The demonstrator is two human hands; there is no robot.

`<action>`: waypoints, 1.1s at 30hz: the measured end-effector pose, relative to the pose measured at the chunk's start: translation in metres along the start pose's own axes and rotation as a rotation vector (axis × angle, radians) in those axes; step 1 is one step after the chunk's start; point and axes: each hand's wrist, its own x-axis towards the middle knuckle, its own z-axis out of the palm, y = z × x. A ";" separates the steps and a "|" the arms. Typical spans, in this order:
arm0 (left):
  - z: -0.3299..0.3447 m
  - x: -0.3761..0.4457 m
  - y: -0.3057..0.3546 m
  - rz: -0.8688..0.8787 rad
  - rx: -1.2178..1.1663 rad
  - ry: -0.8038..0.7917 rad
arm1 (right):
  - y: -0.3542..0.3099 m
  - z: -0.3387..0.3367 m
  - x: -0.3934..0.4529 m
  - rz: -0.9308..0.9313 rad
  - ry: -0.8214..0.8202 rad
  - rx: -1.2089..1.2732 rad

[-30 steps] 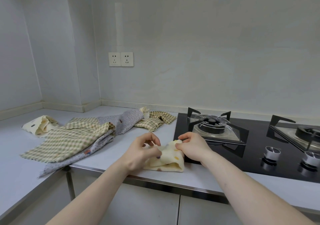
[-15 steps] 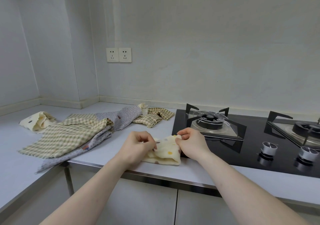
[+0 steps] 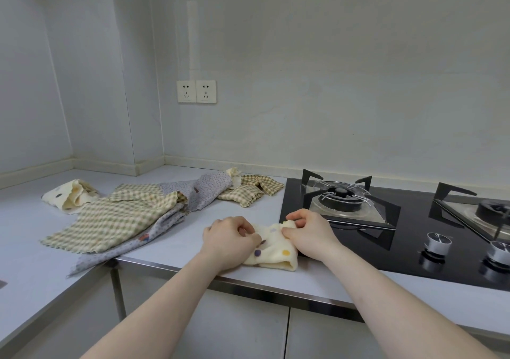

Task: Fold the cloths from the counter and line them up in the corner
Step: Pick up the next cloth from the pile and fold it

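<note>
A small cream cloth with coloured dots (image 3: 276,248) lies bunched on the counter (image 3: 171,248) near its front edge. My left hand (image 3: 229,237) pinches its left side and my right hand (image 3: 309,234) pinches its upper right corner. To the left lie a large green checked cloth (image 3: 110,223) on top of a grey flowered cloth (image 3: 198,193). A smaller checked cloth (image 3: 248,193) sits behind them, and another cream dotted cloth (image 3: 69,196) lies crumpled near the left corner.
A black gas hob (image 3: 414,237) with two burners and knobs lies right beside my right hand. The walls meet at a boxed corner (image 3: 138,162) behind the cloths. Two sockets (image 3: 196,91) are on the back wall. Cabinet doors run under the counter edge.
Both hands stay on the cream dotted cloth and have shifted their hold on it; more of its dotted face shows now. The view has tilted slightly.
</note>
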 end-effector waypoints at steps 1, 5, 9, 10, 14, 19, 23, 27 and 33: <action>0.000 0.001 -0.002 0.014 -0.003 0.006 | 0.001 0.000 0.000 -0.010 0.001 0.002; 0.001 0.003 -0.013 0.069 -0.182 0.094 | 0.005 0.002 -0.001 -0.053 0.029 0.021; 0.003 0.006 -0.018 0.098 -0.244 0.152 | 0.006 0.003 -0.001 -0.055 0.032 0.035; 0.003 0.007 -0.017 0.077 -0.171 0.139 | 0.004 0.004 -0.001 -0.048 0.024 0.025; 0.005 0.007 -0.006 -0.021 0.056 0.011 | -0.005 0.004 0.003 0.019 -0.010 0.014; 0.009 0.012 0.002 -0.069 0.207 -0.059 | -0.009 0.003 0.006 0.051 -0.047 -0.010; 0.006 0.012 0.001 -0.067 0.059 -0.068 | -0.002 0.004 -0.004 -0.012 -0.012 0.140; 0.002 0.002 -0.003 0.004 -0.389 0.058 | 0.002 0.004 -0.015 -0.131 0.109 0.226; 0.000 0.001 -0.011 0.101 -0.541 0.087 | 0.005 0.008 -0.022 -0.212 0.245 0.291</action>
